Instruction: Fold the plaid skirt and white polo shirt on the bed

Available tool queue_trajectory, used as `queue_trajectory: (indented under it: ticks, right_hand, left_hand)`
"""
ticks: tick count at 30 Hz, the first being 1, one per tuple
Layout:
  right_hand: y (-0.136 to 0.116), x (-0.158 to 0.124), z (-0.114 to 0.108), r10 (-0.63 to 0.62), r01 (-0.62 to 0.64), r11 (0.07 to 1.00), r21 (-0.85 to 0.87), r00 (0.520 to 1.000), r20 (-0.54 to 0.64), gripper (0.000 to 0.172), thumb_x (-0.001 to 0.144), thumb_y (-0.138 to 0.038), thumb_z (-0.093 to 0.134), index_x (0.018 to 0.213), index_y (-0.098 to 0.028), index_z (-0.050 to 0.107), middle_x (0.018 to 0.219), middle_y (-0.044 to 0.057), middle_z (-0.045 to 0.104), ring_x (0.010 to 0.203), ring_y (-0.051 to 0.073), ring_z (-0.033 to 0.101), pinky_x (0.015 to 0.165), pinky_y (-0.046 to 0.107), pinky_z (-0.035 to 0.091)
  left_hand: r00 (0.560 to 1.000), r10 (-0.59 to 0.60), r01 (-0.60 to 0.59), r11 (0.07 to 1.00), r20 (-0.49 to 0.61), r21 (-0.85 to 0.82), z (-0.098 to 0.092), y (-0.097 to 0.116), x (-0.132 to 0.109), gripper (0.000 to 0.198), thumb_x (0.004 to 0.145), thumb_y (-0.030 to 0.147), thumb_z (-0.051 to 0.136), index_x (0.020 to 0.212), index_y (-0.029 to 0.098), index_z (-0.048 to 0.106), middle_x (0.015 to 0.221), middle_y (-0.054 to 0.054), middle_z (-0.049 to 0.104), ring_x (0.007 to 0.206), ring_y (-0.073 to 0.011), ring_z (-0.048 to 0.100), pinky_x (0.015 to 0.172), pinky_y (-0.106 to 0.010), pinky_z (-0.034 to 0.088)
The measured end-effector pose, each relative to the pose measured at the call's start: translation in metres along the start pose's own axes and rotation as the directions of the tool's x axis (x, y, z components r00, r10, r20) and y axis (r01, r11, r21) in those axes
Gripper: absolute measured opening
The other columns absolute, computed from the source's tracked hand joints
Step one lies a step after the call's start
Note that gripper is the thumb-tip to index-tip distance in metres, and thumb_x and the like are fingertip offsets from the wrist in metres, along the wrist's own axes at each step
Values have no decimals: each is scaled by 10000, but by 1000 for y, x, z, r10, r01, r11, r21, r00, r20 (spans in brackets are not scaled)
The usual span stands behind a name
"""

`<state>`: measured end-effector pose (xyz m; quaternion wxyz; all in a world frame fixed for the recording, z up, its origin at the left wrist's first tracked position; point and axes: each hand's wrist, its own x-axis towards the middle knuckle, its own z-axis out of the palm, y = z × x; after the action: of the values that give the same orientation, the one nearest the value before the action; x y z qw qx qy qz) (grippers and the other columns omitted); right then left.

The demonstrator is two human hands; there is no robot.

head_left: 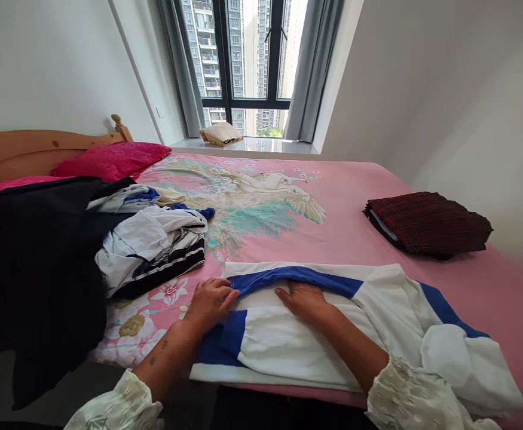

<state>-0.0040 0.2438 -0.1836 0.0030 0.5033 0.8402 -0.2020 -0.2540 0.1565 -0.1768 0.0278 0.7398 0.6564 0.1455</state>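
A white garment with blue panels (288, 346), perhaps a long-sleeved top, lies partly folded along the near edge of the bed. At its left end my left hand (211, 301) has its fingers curled and closed on the blue edge. My right hand (306, 301) rests palm down near the middle, thumb apart, its fingertips hidden beneath the raised blue strip (297, 275). One sleeve of the garment (462, 358) bunches up at the right.
A heap of white and striped clothes (153, 239) and a black garment (41, 269) lie at the left. On the right sits a folded dark red plaid cloth (431, 224). A red pillow (113, 158) leans by the wooden headboard (41, 146). Beige cloth (220, 134) rests on the windowsill.
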Motion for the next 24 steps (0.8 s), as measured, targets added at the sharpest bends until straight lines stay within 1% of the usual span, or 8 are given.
queue_trajectory:
  ticks: [3,5,7,11,14,19,22,24]
  right_hand:
    - [5,0,-1,-10,10,1000,10,999,52,659,909,-587,260,1365,-147,443,1397,139,460,1316,306,375,1078,443,267]
    - [14,0,-7,-5,4,1000,16,994,109,668,910,-595,242,1351,-146,466,1385,132,478,1292,291,414,1066,414,292]
    - [26,-2,-15,26,-28,1000,10,989,145,677,914,-591,229,1324,-126,501,1353,139,511,1264,282,450,1054,394,308]
    - [50,-15,-29,91,-88,996,-23,986,137,646,932,-547,205,1319,-126,503,1369,125,496,1279,258,431,1062,366,289]
    - [58,-26,-33,124,-118,991,-60,986,114,628,935,-530,203,1253,-118,555,1330,143,525,1244,273,463,1030,382,321]
    - [50,-46,-33,134,-125,981,-149,990,52,480,922,-432,325,1089,-93,621,1130,202,615,1057,335,560,911,461,376]
    - [27,-59,-32,0,-21,986,-165,992,-125,335,911,-308,393,1061,-122,628,1091,164,629,1063,296,540,940,422,349]
    - [2,-65,-28,-165,150,985,-88,965,-203,291,915,-252,394,1037,-157,641,1065,110,649,1058,235,539,962,352,341]
  left_hand:
    - [999,-26,27,999,40,-36,3,0,16,423,934,409,324,1203,235,601,1311,-83,576,1235,-225,483,1053,-417,319]
    - [993,-46,52,997,109,-53,10,-2,23,472,905,436,383,1320,241,494,1428,-81,459,1338,-258,369,1108,-502,219]
    - [980,-71,85,994,183,-69,18,-8,24,528,875,477,422,1359,267,441,1471,-67,391,1373,-284,309,1111,-586,132]
    - [966,-94,127,984,239,-123,25,-16,22,560,871,493,408,1394,294,376,1508,-37,310,1408,-264,234,1116,-607,31]
    - [969,-104,147,972,225,-185,12,-16,19,569,843,513,444,1355,264,441,1482,-67,372,1385,-273,291,1120,-589,113]
    - [986,-110,142,952,129,-271,-22,-17,-14,406,840,442,459,1134,216,623,1347,-88,528,1251,-216,474,1060,-370,362]
    - [994,-37,60,969,99,-240,-32,-15,-45,279,800,317,516,1014,232,673,1201,-82,601,1155,-224,524,1011,-377,396]
    - [995,13,6,982,99,-187,-34,-10,-59,253,782,280,536,986,238,679,1130,-81,615,1095,-233,537,978,-399,402]
